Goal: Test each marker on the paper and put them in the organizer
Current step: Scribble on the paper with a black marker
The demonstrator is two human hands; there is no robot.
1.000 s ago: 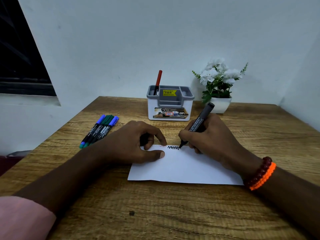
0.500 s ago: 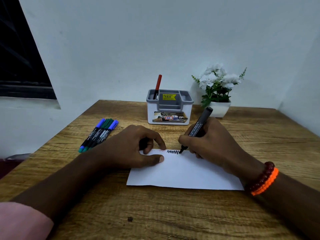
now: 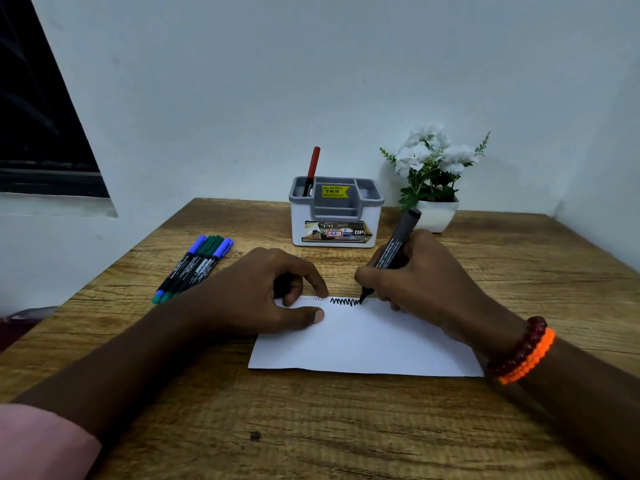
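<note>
The black zigzag (image 3: 344, 301) on the paper (image 3: 363, 344) has grown a little longer over the last second, its right end now under the tip of the black marker (image 3: 394, 252) — so this marker clearly writes, and its test looks nearly done. The right hand (image 3: 415, 275) stays wrapped around the marker's barrel, tilted with the tip touching the sheet near its far edge. The left hand (image 3: 263, 292) keeps pinning the paper's far left corner, thumb flat on the sheet, fingers curled around something dark (probably the cap, though I cannot tell for sure). A faint reddish scribble (image 3: 318, 298) sits just left of the black one.

One red marker (image 3: 312, 168) already stands in the left compartment of the organizer (image 3: 336, 216), beyond the paper. Blue and green markers (image 3: 194, 268) lie bunched together on the left, untested by the look of it — capping and stowing the black one should come next.

The wooden table (image 3: 311, 427) stands against a plain pale wall, with a potted plant (image 3: 433, 174) of white flowers beside the organizer and a dark window (image 3: 38, 133) at left.
</note>
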